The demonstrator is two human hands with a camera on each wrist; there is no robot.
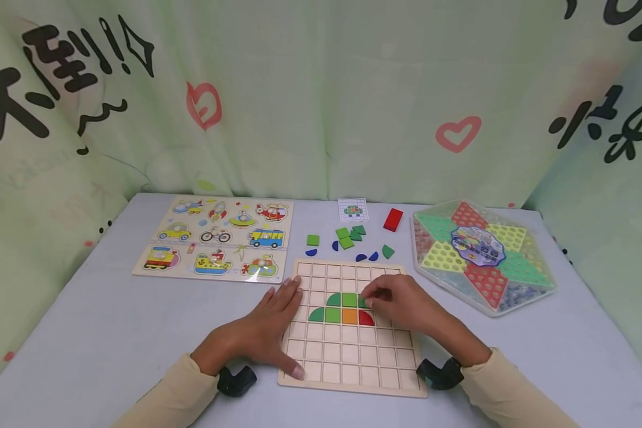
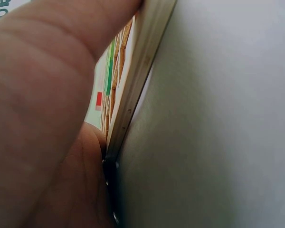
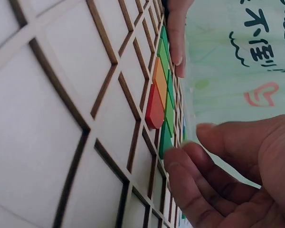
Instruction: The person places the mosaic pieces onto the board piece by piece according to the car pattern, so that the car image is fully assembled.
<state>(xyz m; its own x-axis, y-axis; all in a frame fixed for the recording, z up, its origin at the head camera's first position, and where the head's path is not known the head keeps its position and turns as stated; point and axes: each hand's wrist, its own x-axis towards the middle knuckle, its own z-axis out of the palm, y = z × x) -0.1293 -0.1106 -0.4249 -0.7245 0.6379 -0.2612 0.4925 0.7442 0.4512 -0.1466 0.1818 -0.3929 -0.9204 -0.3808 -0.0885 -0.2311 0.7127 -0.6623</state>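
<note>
Seven pieces lay on the board (image 1: 331, 352), lower centre of the frame: three dark green quarters (image 1: 316, 315), two light green squares (image 1: 349, 299), one orange square (image 1: 349, 316) and one red quarter (image 1: 365, 318). The left hand (image 1: 262, 331) rested on the board's left edge, its grip loose and fingers straight. The right hand (image 1: 406, 303) bent its fingers at the upper row's rightmost dark green quarter; whether its grip pinched that piece, one could not tell. Above the board lay three light green loose squares (image 1: 312, 240), three dark green loose pieces (image 1: 387, 252), four blue pieces (image 1: 311, 252), a red block (image 1: 393, 220) and one card (image 1: 353, 210). The white surface (image 1: 85, 333) also carried a ten-picture puzzle (image 1: 241, 239) at left and a star-patterned box (image 1: 441, 257) at right. Behind hung a pale green curtain (image 1: 326, 89) with two red hearts (image 1: 458, 134) and, upper left, the characters 不倒; the box's label (image 1: 478, 245) was too small to read.
</note>
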